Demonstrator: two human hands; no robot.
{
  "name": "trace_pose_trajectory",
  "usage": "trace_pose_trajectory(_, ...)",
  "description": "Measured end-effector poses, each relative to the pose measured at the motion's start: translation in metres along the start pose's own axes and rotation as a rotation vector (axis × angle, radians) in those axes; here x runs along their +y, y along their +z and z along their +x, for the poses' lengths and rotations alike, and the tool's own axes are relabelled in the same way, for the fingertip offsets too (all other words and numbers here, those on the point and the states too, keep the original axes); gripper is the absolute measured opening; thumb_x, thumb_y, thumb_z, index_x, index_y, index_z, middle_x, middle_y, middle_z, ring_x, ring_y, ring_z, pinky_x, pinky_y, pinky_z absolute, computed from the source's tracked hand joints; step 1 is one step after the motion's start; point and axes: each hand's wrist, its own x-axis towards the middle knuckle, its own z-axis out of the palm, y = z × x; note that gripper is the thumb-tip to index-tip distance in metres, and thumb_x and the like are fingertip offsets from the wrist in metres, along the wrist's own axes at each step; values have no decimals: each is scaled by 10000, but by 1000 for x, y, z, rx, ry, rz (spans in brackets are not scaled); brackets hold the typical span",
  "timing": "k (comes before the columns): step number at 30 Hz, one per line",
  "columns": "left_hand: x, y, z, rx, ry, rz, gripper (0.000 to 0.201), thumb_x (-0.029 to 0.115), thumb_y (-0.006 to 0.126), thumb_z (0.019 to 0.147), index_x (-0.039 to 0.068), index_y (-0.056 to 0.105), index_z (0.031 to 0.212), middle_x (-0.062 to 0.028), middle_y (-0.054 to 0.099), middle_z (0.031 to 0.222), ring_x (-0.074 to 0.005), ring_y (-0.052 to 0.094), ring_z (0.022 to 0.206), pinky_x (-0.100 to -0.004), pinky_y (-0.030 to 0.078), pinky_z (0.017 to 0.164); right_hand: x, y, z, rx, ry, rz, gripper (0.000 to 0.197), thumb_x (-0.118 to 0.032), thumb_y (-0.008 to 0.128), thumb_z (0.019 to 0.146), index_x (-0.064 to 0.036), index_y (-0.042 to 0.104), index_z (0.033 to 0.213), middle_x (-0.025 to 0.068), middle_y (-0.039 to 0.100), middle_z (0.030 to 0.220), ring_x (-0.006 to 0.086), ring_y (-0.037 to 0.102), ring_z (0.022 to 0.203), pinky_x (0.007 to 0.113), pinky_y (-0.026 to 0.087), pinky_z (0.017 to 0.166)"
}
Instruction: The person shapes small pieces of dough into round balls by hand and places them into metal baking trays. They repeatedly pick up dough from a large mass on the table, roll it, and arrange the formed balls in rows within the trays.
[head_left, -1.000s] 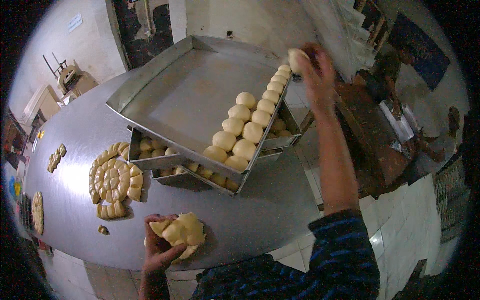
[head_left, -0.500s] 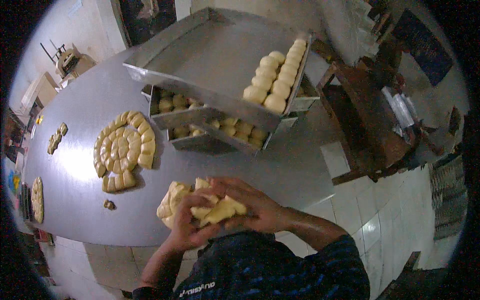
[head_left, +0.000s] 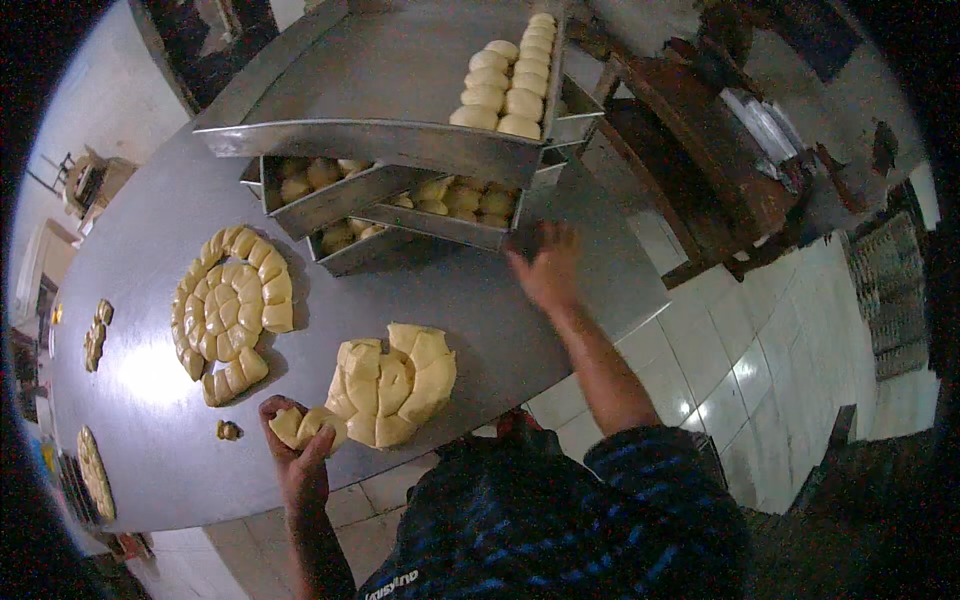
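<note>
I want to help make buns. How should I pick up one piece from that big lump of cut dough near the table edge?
Probably take an outer chunk of the cut dough cluster, coming from its right side. The cuts already part the pieces, and that side lies free, while the left hand works at the other.

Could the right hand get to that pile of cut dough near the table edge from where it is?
Probably yes. The right hand hovers over bare table just beyond the cut dough pile, with nothing lying between them. The left hand holds a small dough piece beside the pile, not blocking it.
</note>
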Motion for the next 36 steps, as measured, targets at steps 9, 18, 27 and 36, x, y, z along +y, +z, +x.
trace_pose_trajectory(9,-1,5,5,-157,-33,-158,616,57,620,697,58,336,1244,-120,450,1177,-259,433,1112,-374,328,968,56,16,20,56,249,83,305,-236,617,735,-19,533,932,181,505,985,355,467,999,477,342,893)
trace_pose_trajectory(18,-4,54,40,-111,-31,-50,391,-84,570,673,74,426,1001,-64,443,1030,-185,433,1017,-308,349,906,89,11,16,-88,199,254,252,-180,620,729,-35,519,908,150,523,926,339,481,944,452,373,837)
trace_pose_trajectory(27,-21,46,39,258,43,-13,305,1,606,749,90,406,961,-20,434,925,-126,446,862,-267,404,779,159,-103,89,-482,494,1126,308,-204,638,758,-40,562,1007,80,587,1024,237,559,943,359,458,804)
trace_pose_trajectory(36,3,106,16,-56,112,-24,359,4,588,764,76,423,1075,-51,452,1057,-139,456,972,-248,399,783,66,-131,367,245,-204,614,293,-244,574,810,-45,585,1025,75,625,905,173,585,824,312,453,747)
